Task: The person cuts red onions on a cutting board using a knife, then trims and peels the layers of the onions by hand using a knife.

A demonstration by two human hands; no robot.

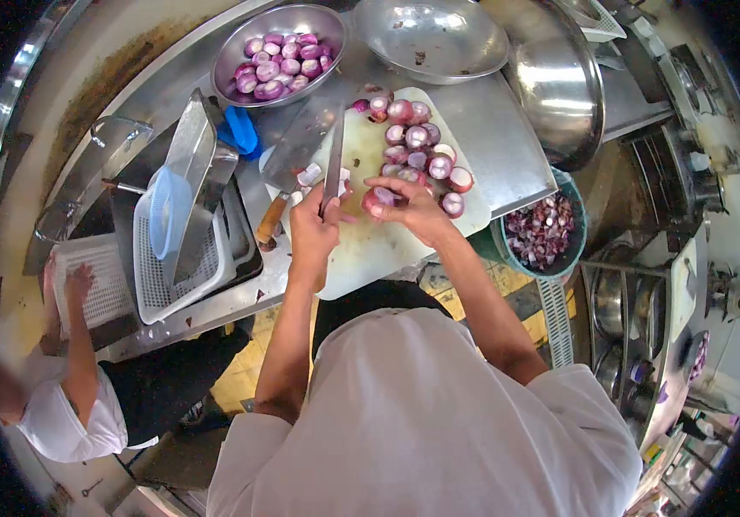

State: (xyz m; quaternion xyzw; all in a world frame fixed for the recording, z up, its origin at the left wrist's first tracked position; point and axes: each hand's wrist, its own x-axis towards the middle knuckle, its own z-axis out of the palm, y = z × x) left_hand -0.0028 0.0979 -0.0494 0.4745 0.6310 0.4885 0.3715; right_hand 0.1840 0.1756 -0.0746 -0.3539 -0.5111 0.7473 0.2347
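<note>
My left hand [314, 231] is closed around a knife [335, 159], its narrow blade pointing away from me over the left side of the white cutting board [361, 258]. Between the fingers of my right hand [417, 209] is a red onion [379, 199], held just above the board. Several more red onions [418, 136], many with cut ends, sit in a group on the board's right half. A cleaver with a wooden handle [272, 219] lies left of the board, with pale onion pieces [310, 175] on its blade.
A metal bowl of peeled onions [279, 67] stands at the back, beside another metal bowl [430, 39]. Right of the counter, a green bucket [578, 226] holds onion scraps. Left are a white basket [148, 284] and a blue object [239, 131]. A co-worker [77, 414] handles a white crate.
</note>
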